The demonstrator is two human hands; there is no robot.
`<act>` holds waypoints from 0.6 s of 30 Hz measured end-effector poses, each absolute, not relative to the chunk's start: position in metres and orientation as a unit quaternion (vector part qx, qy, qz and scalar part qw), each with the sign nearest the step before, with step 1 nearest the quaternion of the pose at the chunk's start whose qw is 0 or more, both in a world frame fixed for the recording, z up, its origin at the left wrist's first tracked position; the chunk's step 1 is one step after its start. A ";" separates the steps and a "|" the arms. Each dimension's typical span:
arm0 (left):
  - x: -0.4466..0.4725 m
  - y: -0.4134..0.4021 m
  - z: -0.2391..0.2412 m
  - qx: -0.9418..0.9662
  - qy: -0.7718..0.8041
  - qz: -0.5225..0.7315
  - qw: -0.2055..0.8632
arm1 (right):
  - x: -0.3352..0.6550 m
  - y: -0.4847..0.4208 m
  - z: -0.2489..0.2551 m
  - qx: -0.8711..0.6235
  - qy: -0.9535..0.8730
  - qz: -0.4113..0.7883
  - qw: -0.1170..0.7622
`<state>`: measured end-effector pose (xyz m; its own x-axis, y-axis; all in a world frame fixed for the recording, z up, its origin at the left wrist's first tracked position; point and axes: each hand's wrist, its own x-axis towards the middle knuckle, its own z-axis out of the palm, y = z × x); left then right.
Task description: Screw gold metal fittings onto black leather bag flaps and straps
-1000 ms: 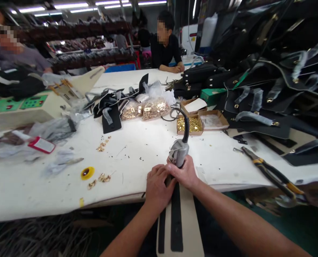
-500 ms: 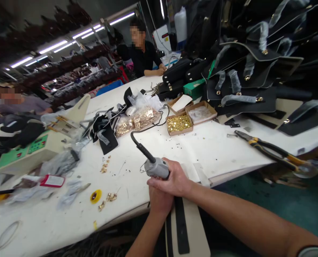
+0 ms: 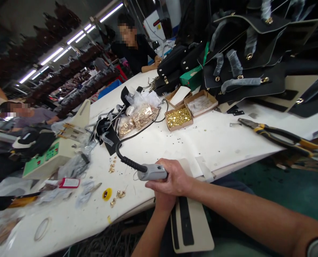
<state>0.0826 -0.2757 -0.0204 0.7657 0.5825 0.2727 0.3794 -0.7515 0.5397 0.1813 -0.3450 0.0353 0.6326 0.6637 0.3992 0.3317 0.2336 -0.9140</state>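
right hand (image 3: pixel 175 180) fingers wrapped round grey tool (image 3: pixel 151 172) | left hand (image 3: pixel 163 201) beneath, fingers apparently curled, mostly hidden

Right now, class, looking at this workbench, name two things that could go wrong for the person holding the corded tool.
The corded tool, gripped in the right hand directly above the left hand, could slip onto it. Its cord loops past the open box of gold hardware; a tug might snag or spill it.

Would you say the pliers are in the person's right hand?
No, the pliers lie on the table, while the right hand grips a corded tool.
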 end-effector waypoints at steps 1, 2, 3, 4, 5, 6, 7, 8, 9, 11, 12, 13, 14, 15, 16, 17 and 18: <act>0.082 -0.276 -0.021 0.911 0.265 0.219 0.228 | 0.180 -0.345 0.035 -0.609 -0.414 0.118 0.666; 0.082 -0.276 -0.021 0.913 0.264 0.218 0.221 | 0.179 -0.345 0.034 -0.612 -0.417 0.113 0.663; 0.081 -0.276 -0.022 0.916 0.263 0.215 0.214 | 0.179 -0.345 0.034 -0.615 -0.419 0.107 0.659; 0.081 -0.276 -0.023 0.919 0.261 0.212 0.208 | 0.178 -0.345 0.033 -0.618 -0.421 0.102 0.656; 0.081 -0.276 -0.024 0.920 0.261 0.210 0.203 | 0.178 -0.345 0.033 -0.619 -0.423 0.097 0.654; 0.081 -0.275 -0.025 0.920 0.262 0.210 0.200 | 0.178 -0.344 0.033 -0.620 -0.425 0.093 0.653; 0.081 -0.275 -0.025 0.921 0.260 0.211 0.197 | 0.178 -0.344 0.033 -0.620 -0.425 0.090 0.653; 0.082 -0.275 -0.025 0.923 0.256 0.210 0.195 | 0.178 -0.343 0.033 -0.619 -0.426 0.086 0.654; 0.082 -0.274 -0.024 0.926 0.249 0.209 0.193 | 0.179 -0.343 0.033 -0.617 -0.425 0.085 0.657; 0.083 -0.274 -0.023 0.935 0.228 0.196 0.188 | 0.182 -0.344 0.034 -0.608 -0.416 0.100 0.669; 0.084 -0.275 -0.022 0.938 0.222 0.189 0.188 | 0.184 -0.345 0.034 -0.602 -0.406 0.116 0.678; 0.084 -0.276 -0.021 0.938 0.223 0.184 0.190 | 0.187 -0.346 0.034 -0.596 -0.391 0.134 0.688; 0.085 -0.278 -0.020 0.936 0.229 0.182 0.195 | 0.189 -0.349 0.035 -0.593 -0.371 0.154 0.698; 0.084 -0.280 -0.019 0.932 0.238 0.182 0.203 | 0.192 -0.351 0.035 -0.593 -0.347 0.174 0.705; 0.084 -0.281 -0.018 0.928 0.248 0.183 0.212 | 0.195 -0.354 0.036 -0.598 -0.322 0.190 0.709; 0.083 -0.283 -0.017 0.924 0.256 0.182 0.220 | 0.197 -0.356 0.036 -0.604 -0.299 0.201 0.711; 0.082 -0.285 -0.016 0.923 0.259 0.175 0.225 | 0.200 -0.358 0.036 -0.612 -0.283 0.206 0.709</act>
